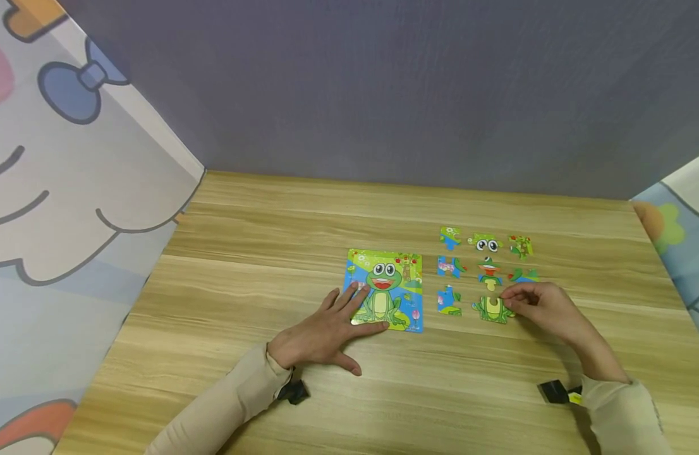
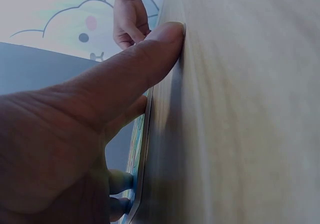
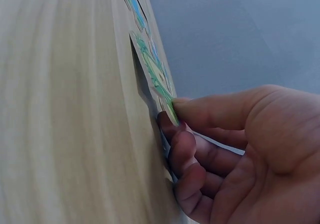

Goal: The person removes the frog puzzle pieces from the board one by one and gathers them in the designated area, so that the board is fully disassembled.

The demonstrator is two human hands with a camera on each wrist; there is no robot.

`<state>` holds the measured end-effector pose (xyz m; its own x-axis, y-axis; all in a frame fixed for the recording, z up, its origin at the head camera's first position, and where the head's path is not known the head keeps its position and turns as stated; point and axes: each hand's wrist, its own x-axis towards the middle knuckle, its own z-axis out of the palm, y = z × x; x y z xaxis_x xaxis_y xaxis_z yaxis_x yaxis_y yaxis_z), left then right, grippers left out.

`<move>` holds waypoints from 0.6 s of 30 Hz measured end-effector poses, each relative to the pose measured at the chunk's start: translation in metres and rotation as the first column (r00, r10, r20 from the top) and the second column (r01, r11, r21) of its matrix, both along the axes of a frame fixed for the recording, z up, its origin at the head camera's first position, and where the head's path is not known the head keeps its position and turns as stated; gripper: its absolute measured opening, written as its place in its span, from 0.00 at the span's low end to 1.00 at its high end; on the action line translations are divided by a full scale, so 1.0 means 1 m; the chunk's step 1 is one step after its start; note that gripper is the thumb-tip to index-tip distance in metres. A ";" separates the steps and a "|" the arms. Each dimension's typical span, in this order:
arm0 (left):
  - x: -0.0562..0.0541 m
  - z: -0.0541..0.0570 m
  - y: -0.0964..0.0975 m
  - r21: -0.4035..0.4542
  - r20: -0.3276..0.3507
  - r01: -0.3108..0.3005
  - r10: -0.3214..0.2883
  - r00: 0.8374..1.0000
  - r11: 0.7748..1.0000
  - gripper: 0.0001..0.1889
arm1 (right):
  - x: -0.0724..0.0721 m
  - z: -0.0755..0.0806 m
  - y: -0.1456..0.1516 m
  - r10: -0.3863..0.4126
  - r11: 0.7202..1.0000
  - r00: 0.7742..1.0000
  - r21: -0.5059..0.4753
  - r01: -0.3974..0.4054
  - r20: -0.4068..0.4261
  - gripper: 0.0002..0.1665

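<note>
A square frog picture puzzle (image 1: 409,287) lies flat on the wooden table. My left hand (image 1: 327,335) rests on its lower left part, fingers spread and straight, with the thumb on the wood; the left wrist view shows fingertips on the board's face (image 2: 136,154). To the right, my right hand (image 1: 551,313) pinches the right end of a puzzle piece (image 1: 492,309) printed with the frog's body and feet. Seen from the right wrist, that piece (image 3: 152,74) is tilted, a shadow under its near edge. Just above it sits the mouth piece (image 1: 489,272).
Several loose pieces lie in spaced rows right of the board, among them the eyes piece (image 1: 486,243), a blue corner piece (image 1: 449,302) and a green-red piece (image 1: 522,275) near my right fingers. A grey panel (image 1: 383,95) stands behind the table (image 1: 258,253).
</note>
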<state>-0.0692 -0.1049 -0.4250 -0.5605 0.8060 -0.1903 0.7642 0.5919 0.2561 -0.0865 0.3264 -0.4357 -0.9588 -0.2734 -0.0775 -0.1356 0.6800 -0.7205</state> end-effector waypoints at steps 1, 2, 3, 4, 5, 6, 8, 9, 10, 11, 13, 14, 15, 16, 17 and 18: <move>0.000 0.000 0.000 -0.002 0.000 0.000 0.000 1.000 1.000 0.48 | 0.000 0.000 0.000 -0.001 1.000 1.000 0.002 0.001 -0.003 0.06; 0.000 0.000 0.000 0.002 -0.002 0.001 -0.001 1.000 1.000 0.48 | 0.001 0.001 0.000 0.000 1.000 1.000 0.004 0.000 -0.005 0.06; 0.000 0.000 0.000 0.000 -0.003 0.000 0.000 1.000 1.000 0.48 | 0.001 0.001 -0.001 -0.001 1.000 1.000 0.006 0.001 -0.008 0.06; 0.000 0.000 0.000 0.002 -0.006 0.001 -0.001 1.000 1.000 0.48 | 0.001 0.002 0.000 -0.001 1.000 1.000 0.008 0.001 -0.010 0.06; 0.000 0.000 0.000 0.003 -0.010 0.003 -0.003 1.000 1.000 0.48 | 0.001 0.002 0.000 -0.002 1.000 1.000 0.010 0.002 -0.012 0.05; 0.000 0.000 0.000 0.000 -0.009 0.002 -0.002 1.000 1.000 0.48 | 0.001 0.002 0.000 0.001 1.000 1.000 0.015 0.000 -0.016 0.05; 0.000 0.000 0.000 -0.001 -0.014 0.004 -0.004 1.000 1.000 0.48 | 0.001 0.002 0.000 0.001 1.000 1.000 0.023 -0.001 -0.024 0.05; 0.000 0.001 0.000 -0.003 -0.015 0.004 -0.004 1.000 1.000 0.48 | 0.001 0.003 0.000 0.001 1.000 1.000 0.026 -0.001 -0.027 0.05; 0.000 0.001 0.000 -0.001 -0.016 0.006 -0.006 1.000 1.000 0.48 | 0.001 0.003 0.000 0.002 1.000 1.000 0.029 -0.001 -0.029 0.05; 0.000 0.001 0.000 0.000 -0.015 0.006 -0.006 1.000 1.000 0.48 | 0.001 0.003 0.000 0.002 1.000 1.000 0.031 -0.001 -0.029 0.05; 0.000 0.000 0.000 0.005 -0.014 0.009 -0.008 1.000 1.000 0.48 | 0.001 0.003 0.000 -0.001 0.999 1.000 0.036 0.002 -0.026 0.05; 0.000 0.000 0.000 0.006 -0.013 0.008 -0.008 1.000 1.000 0.48 | 0.001 0.003 0.000 -0.003 0.999 1.000 0.036 0.004 -0.020 0.05; 0.000 0.000 0.000 0.008 -0.009 0.007 -0.007 1.000 1.000 0.48 | 0.001 0.004 0.000 -0.005 0.999 1.000 0.039 0.005 -0.016 0.05; 0.000 0.000 0.000 0.008 -0.008 0.006 -0.006 1.000 1.000 0.48 | 0.001 0.004 0.000 -0.008 0.999 1.000 0.045 0.008 -0.016 0.05; 0.000 -0.001 0.000 0.008 -0.005 0.006 -0.006 1.000 1.000 0.48 | 0.001 0.005 0.000 -0.010 0.999 1.000 0.052 0.011 -0.016 0.06; 0.000 0.000 0.001 0.003 -0.002 0.003 -0.003 1.000 1.000 0.48 | 0.001 0.005 0.000 -0.013 0.998 1.000 0.058 0.014 -0.017 0.06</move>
